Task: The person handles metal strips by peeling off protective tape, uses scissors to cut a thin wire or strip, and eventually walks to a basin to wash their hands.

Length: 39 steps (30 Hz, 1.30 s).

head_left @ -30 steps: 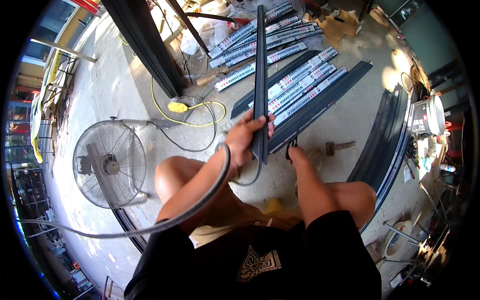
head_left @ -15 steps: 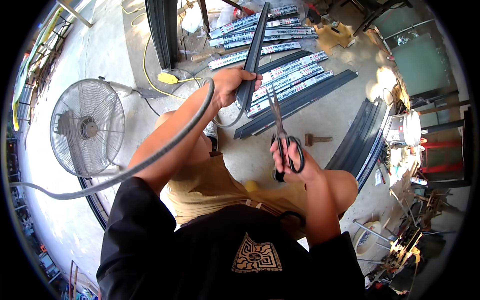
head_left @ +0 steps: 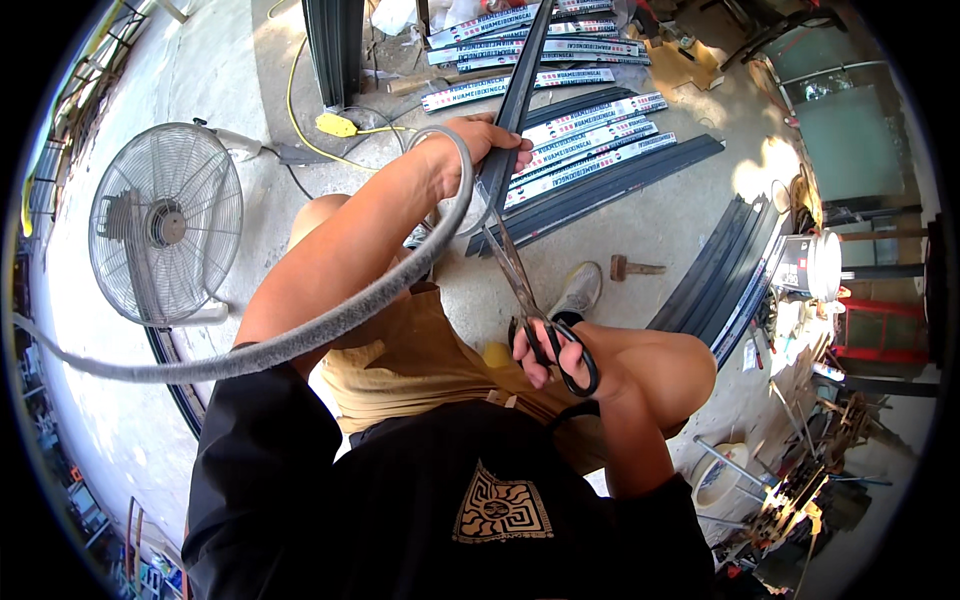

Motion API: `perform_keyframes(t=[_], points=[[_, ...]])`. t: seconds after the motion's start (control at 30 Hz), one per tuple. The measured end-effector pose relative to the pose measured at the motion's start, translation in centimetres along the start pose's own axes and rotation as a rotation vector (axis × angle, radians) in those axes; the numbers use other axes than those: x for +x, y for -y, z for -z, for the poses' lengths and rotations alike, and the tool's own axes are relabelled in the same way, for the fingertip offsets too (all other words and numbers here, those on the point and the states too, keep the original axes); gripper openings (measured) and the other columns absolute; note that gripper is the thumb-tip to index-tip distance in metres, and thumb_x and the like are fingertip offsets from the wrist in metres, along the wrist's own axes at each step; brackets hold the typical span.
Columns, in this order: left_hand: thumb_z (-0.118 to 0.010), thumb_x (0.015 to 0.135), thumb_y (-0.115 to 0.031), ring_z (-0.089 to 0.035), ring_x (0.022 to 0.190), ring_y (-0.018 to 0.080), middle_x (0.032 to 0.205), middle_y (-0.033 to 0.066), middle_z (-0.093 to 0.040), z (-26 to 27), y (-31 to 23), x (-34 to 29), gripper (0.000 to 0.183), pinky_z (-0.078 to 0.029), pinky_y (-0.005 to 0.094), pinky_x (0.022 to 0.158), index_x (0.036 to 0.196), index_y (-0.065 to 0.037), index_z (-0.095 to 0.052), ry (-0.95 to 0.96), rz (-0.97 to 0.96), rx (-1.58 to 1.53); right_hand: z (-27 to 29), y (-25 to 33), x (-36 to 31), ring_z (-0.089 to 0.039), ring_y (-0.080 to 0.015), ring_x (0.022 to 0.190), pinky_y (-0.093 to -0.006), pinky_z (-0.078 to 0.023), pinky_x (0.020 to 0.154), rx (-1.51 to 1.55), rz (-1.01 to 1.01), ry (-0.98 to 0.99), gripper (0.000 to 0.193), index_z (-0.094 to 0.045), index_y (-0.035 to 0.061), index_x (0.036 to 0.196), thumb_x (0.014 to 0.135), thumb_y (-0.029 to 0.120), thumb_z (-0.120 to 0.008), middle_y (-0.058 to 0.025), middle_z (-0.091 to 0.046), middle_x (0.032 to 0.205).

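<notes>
My left hand (head_left: 472,150) is closed around a long dark metal profile (head_left: 522,85), which slants from the top of the view down toward me. A fuzzy grey strip (head_left: 330,322) loops over my left forearm, bends near the wrist and trails off to the left edge. In my right hand (head_left: 548,352) are scissors (head_left: 516,278) with black handles, my fingers through the loops. Their blades are slightly apart, with the tips at the profile's lower end. Whether any strip lies between the blades I cannot tell.
Several profiles with white printed film (head_left: 590,150) lie on the concrete ahead, dark bare ones (head_left: 640,185) beside them. A hammer (head_left: 635,268) rests right of my shoe (head_left: 580,290). A fan (head_left: 165,222) stands left, a white bucket (head_left: 822,265) right, and a yellow cord connector (head_left: 337,125) lies ahead.
My right hand has come left and closer to me, swinging the scissors' tips to the profile's lower end. The grey strip's loop has shifted right. My left hand still grips the profile.
</notes>
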<state>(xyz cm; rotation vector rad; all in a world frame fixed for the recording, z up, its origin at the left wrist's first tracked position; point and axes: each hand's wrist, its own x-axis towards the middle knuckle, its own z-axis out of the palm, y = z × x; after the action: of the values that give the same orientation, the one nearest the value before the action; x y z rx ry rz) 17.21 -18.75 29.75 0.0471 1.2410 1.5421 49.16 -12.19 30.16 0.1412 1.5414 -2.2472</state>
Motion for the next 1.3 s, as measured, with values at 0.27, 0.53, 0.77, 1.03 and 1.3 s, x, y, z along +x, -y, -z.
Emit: perform_keyframes(t=[0.27,0.53,0.77,1.03,1.3], points=[[-0.059,0.101,0.003,-0.077,0.099,0.0259,0.122,0.0208,-0.071,0.4,0.0,0.5,0.027,-0.067,0.0372,0.089,0.127,0.006,-0.053,0.073,0.038,0.021,1.3,-0.2,2.2,-0.055,-0.0123,0.079,-0.0266,-0.043,0.074,0.070,0.023,-0.011,0.079,-0.056,0.0023,0.121,0.104,0.076,-0.034,-0.0012,-0.057,0.083],[-0.063,0.099,0.003,-0.077,0.098,0.0263,0.118,0.0205,-0.072,0.0,-0.1,0.6,0.026,-0.067,0.0372,0.087,0.122,0.003,-0.051,0.087,0.056,0.018,1.9,0.4,3.1,-0.055,-0.0123,0.081,-0.0273,-0.044,0.077,0.102,0.008,-0.008,0.093,-0.055,0.0029,0.125,0.094,0.088,-0.036,-0.0010,-0.057,0.085],[-0.064,0.098,0.003,-0.077,0.097,0.0265,0.117,0.0204,-0.073,0.0,0.1,0.6,0.027,-0.067,0.0382,0.086,0.122,0.001,-0.051,0.090,0.056,0.005,1.4,0.9,3.6,-0.052,-0.0120,0.080,-0.0267,-0.043,0.077,0.173,-0.015,0.032,0.112,-0.055,0.0017,0.123,0.080,0.102,-0.030,-0.0012,-0.055,0.085],[-0.065,0.097,0.004,-0.077,0.095,0.0263,0.117,0.0205,-0.073,-0.1,0.2,0.7,0.030,-0.068,0.0395,0.085,0.122,0.001,-0.050,0.093,0.064,0.048,1.3,-0.2,3.9,-0.045,-0.0100,0.069,-0.0249,-0.038,0.066,0.201,0.014,0.021,0.110,-0.051,0.0051,0.103,0.066,0.107,-0.031,0.0025,-0.046,0.073],[-0.067,0.095,0.004,-0.078,0.094,0.0252,0.115,0.0208,-0.074,0.2,0.1,0.7,0.036,-0.068,0.0378,0.086,0.125,0.000,-0.048,0.058,0.081,0.140,0.8,-0.6,3.7,-0.043,-0.0082,0.061,-0.0232,-0.037,0.059,0.285,0.028,0.022,0.099,-0.049,0.0071,0.098,0.071,0.102,-0.043,0.0037,-0.044,0.067]])
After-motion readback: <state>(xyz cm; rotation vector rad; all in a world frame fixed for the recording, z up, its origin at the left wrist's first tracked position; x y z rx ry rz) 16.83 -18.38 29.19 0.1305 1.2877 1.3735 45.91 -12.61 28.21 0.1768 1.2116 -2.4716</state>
